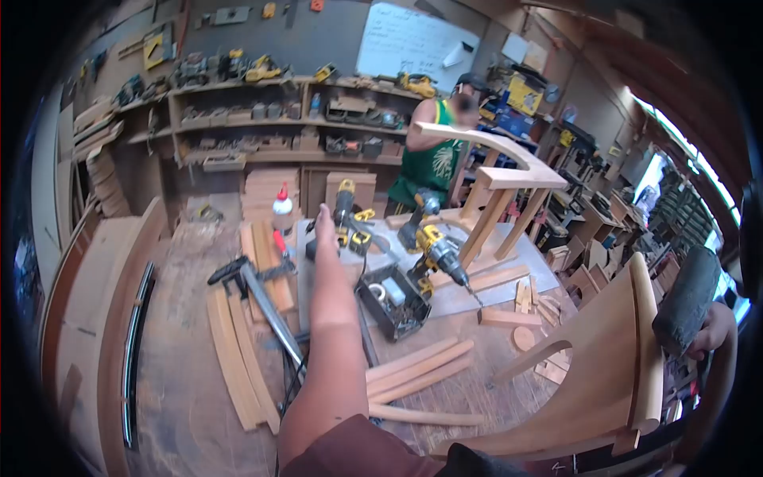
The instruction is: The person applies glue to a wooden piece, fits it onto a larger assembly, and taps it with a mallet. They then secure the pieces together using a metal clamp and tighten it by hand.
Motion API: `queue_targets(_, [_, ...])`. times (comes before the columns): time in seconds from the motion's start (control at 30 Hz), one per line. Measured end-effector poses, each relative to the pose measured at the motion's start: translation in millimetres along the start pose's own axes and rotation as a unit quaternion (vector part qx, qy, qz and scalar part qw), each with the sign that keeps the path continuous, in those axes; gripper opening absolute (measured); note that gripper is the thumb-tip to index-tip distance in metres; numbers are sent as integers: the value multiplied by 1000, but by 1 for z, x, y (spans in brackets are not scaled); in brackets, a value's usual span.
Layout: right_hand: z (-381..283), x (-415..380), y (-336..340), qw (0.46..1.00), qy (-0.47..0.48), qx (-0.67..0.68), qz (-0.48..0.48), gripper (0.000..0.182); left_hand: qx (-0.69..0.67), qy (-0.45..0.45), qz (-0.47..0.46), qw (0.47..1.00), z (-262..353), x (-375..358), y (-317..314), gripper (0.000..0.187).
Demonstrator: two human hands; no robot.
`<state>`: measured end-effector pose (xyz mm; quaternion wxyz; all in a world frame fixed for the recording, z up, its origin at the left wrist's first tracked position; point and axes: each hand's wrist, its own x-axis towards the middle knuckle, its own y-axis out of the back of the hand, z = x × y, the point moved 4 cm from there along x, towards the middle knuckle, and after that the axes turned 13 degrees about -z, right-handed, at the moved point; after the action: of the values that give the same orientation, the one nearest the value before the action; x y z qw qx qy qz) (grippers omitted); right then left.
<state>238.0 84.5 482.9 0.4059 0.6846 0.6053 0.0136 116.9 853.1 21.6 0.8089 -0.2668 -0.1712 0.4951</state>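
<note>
My left hand (325, 230) reaches out over the workbench (183, 350), seen edge-on, its visible fingers stretched out and nothing visible in it. It is nearest to a yellow and black drill (345, 203). At the right edge my right hand (713, 330) is closed on a dark cylindrical mallet head (687, 300). Directly beside the mallet stands a large curved wooden panel (596, 350) with a rounded edge piece. A second drill (442, 253) with a long bit lies right of a black box of small parts (395, 302).
A person in a green top (433, 163) stands across the bench, behind a wooden frame (509, 171). Curved wood strips (230, 358), a clamp (270, 306) and a red-capped bottle (282, 208) lie or stand on the bench. Tool shelves (238, 123) line the back wall.
</note>
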Motion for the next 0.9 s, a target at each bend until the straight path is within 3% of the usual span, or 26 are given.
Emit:
queue_targets(0.03, [-1,1,-2,999,-3,3,-48,26,-14,19,17,1000,6,0,-2,86])
queue_targets(0.1, [-7,4,-5,997,4,1,-73,21,11,-50,59,997,17,17,2,81])
queue_targets(0.13, [-16,8,-10,995,-14,-31,-97,17,3,-55,103,993,26,18,2,65])
queue_targets(0.17, [-24,11,-15,990,-33,-63,-122,13,6,-123,179,976,31,30,7,43])
queue_targets(0.27, [-34,13,-18,988,-59,-76,-122,8,5,-258,104,960,79,49,-4,27])
queue_targets(0.3, [-33,13,-16,988,-53,-79,-118,8,-27,-311,57,948,111,40,-23,30])
queue_targets(0.43, [-40,14,-19,984,-65,-114,-119,8,67,-328,-86,938,257,-38,-119,92])
queue_targets(0.47, [-43,15,-20,982,-73,-141,-107,12,94,-302,-93,944,289,-53,-142,99])
queue_targets(0.5, [-38,15,-17,982,-68,-141,-109,12,106,-295,-102,944,318,-63,-162,89])
queue_targets(0.57, [-27,16,-10,983,-14,-155,-97,23,108,-278,-195,935,365,-68,-194,26])
queue_targets(0.67, [-31,17,-10,980,-33,-161,-114,28,260,-279,-176,908,418,-103,-240,26])
queue_targets(0.77, [-35,19,-11,977,-36,-188,-95,28,261,-257,-215,905,442,-117,-278,37])
queue_targets(0.83, [-31,16,-9,978,-51,-182,-91,28,273,-354,-152,881,464,-111,-295,39])
queue_targets(0.9, [-27,13,-8,978,-69,-176,-83,29,299,-374,-113,871,476,-111,-310,34])
